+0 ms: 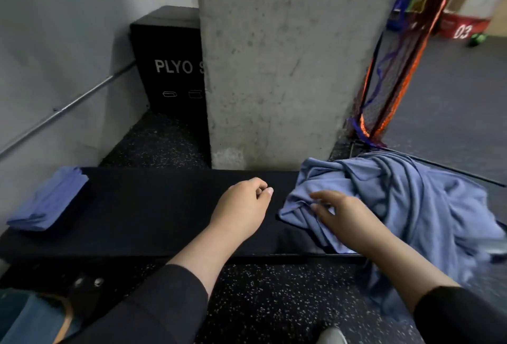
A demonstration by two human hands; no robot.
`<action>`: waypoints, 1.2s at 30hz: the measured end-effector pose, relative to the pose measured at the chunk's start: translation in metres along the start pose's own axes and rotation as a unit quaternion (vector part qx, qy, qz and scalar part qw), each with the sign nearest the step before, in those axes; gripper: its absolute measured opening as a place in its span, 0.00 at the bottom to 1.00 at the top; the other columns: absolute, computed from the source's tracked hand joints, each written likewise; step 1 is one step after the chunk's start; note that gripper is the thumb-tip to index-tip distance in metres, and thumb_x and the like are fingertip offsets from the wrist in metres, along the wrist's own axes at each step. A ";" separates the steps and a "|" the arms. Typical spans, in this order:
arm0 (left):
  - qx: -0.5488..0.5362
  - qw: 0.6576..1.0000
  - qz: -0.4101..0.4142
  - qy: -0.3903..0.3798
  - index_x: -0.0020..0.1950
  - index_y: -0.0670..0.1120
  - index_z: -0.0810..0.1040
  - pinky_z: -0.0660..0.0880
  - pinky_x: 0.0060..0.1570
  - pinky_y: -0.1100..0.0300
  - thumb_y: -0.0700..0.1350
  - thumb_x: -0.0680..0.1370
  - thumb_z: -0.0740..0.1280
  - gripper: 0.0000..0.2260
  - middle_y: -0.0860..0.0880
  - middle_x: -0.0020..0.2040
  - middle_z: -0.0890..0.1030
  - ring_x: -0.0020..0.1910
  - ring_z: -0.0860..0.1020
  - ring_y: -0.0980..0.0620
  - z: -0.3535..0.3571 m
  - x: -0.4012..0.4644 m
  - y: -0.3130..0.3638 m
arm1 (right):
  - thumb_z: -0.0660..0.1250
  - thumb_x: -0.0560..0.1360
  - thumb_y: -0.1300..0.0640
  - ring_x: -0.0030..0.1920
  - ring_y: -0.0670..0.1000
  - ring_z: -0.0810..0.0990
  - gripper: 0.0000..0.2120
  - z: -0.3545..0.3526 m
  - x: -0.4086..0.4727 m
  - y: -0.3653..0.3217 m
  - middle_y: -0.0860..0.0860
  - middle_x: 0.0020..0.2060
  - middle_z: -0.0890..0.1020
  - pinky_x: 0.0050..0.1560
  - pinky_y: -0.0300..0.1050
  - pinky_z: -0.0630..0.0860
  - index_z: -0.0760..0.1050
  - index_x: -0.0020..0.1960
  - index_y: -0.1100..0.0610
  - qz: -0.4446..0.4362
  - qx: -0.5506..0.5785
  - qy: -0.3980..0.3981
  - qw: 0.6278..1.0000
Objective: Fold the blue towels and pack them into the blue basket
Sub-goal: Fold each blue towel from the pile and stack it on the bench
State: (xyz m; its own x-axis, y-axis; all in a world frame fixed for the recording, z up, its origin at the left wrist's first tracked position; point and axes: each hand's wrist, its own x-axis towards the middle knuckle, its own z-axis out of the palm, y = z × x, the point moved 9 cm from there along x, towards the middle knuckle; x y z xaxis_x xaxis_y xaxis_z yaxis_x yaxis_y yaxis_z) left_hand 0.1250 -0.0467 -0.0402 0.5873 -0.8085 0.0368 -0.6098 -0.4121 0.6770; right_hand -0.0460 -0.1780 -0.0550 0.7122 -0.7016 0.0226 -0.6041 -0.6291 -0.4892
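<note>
A heap of crumpled blue towels [406, 201] covers the right end of a black padded bench [153, 212] and spills over its front edge. My right hand [340, 212] lies on the heap's left part, fingers spread and touching the cloth. My left hand [244, 206] hovers over the bench middle, fingers loosely curled, holding nothing. A stack of folded blue towels [46, 198] sits on the bench's left end. No blue basket shows in this view.
A concrete pillar [282, 55] rises right behind the bench. A black plyo box [170, 64] stands behind it to the left, beside a wall with a metal rail [68, 107]. An orange and dark net [397, 69] hangs at the right. Speckled rubber floor [274, 302] lies below.
</note>
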 end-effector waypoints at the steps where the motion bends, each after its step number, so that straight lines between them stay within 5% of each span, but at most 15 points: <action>1: 0.001 1.000 0.004 -0.001 0.62 0.52 0.80 0.76 0.54 0.54 0.54 0.83 0.61 0.13 0.56 0.50 0.82 0.52 0.78 0.54 0.007 0.003 0.006 | 0.67 0.79 0.48 0.50 0.47 0.81 0.15 -0.005 0.001 0.009 0.46 0.58 0.82 0.48 0.40 0.71 0.78 0.65 0.50 0.003 0.000 0.008 1.000; 5: -0.011 1.000 0.015 -0.002 0.61 0.52 0.80 0.76 0.53 0.55 0.53 0.82 0.63 0.12 0.55 0.50 0.83 0.52 0.79 0.52 0.034 0.015 0.025 | 0.69 0.79 0.52 0.56 0.53 0.79 0.15 -0.056 0.011 0.059 0.51 0.55 0.80 0.50 0.39 0.66 0.80 0.63 0.56 0.043 -0.014 0.135 0.990; 9: -0.028 0.999 0.026 -0.011 0.55 0.52 0.81 0.77 0.50 0.53 0.52 0.81 0.64 0.08 0.56 0.45 0.83 0.47 0.80 0.52 0.062 0.027 0.039 | 0.71 0.75 0.52 0.58 0.61 0.77 0.16 -0.101 0.003 0.124 0.57 0.56 0.79 0.56 0.54 0.74 0.79 0.61 0.56 0.145 -0.038 0.254 0.956; 12: -0.031 0.998 0.041 -0.024 0.56 0.53 0.81 0.76 0.51 0.55 0.51 0.81 0.64 0.09 0.55 0.48 0.83 0.49 0.80 0.52 0.080 0.032 0.047 | 0.70 0.75 0.45 0.66 0.62 0.71 0.23 -0.114 -0.013 0.163 0.56 0.65 0.74 0.60 0.64 0.70 0.73 0.67 0.52 0.256 -0.079 0.270 0.925; 15: -0.038 0.997 0.048 -0.036 0.60 0.51 0.81 0.77 0.54 0.52 0.51 0.82 0.64 0.10 0.53 0.52 0.83 0.52 0.80 0.52 0.091 0.033 0.053 | 0.67 0.77 0.41 0.64 0.61 0.73 0.21 -0.111 -0.018 0.189 0.56 0.62 0.77 0.57 0.61 0.69 0.74 0.64 0.52 0.303 -0.054 0.251 0.918; 19: -0.039 0.997 0.051 -0.038 0.60 0.51 0.81 0.77 0.54 0.53 0.51 0.81 0.65 0.10 0.53 0.51 0.83 0.51 0.80 0.51 0.096 0.035 0.055 | 0.62 0.78 0.40 0.53 0.60 0.77 0.16 -0.113 -0.017 0.197 0.52 0.48 0.82 0.52 0.56 0.68 0.76 0.48 0.54 0.298 -0.003 0.281 0.912; 31: -0.040 0.997 0.058 -0.033 0.58 0.51 0.82 0.77 0.53 0.53 0.50 0.82 0.64 0.09 0.55 0.49 0.83 0.50 0.80 0.54 0.076 0.032 0.044 | 0.61 0.78 0.53 0.52 0.58 0.78 0.04 -0.134 -0.018 0.165 0.51 0.46 0.81 0.57 0.58 0.73 0.72 0.46 0.50 0.241 0.036 0.355 0.903; 36: -0.062 0.996 0.069 -0.011 0.61 0.51 0.80 0.77 0.54 0.53 0.50 0.82 0.64 0.10 0.56 0.51 0.81 0.51 0.79 0.55 0.063 0.030 0.044 | 0.61 0.82 0.57 0.39 0.38 0.73 0.01 -0.150 -0.012 0.083 0.42 0.40 0.76 0.43 0.27 0.67 0.69 0.51 0.54 0.061 0.162 0.377 0.910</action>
State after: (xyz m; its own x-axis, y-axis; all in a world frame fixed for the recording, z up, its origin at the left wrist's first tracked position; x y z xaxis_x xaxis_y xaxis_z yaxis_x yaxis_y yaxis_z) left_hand 0.0823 -0.1157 -0.0558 0.4903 -0.8632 0.1206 -0.6127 -0.2429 0.7521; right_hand -0.1583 -0.2717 0.0353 0.1266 -0.8665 0.4829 -0.4377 -0.4857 -0.7567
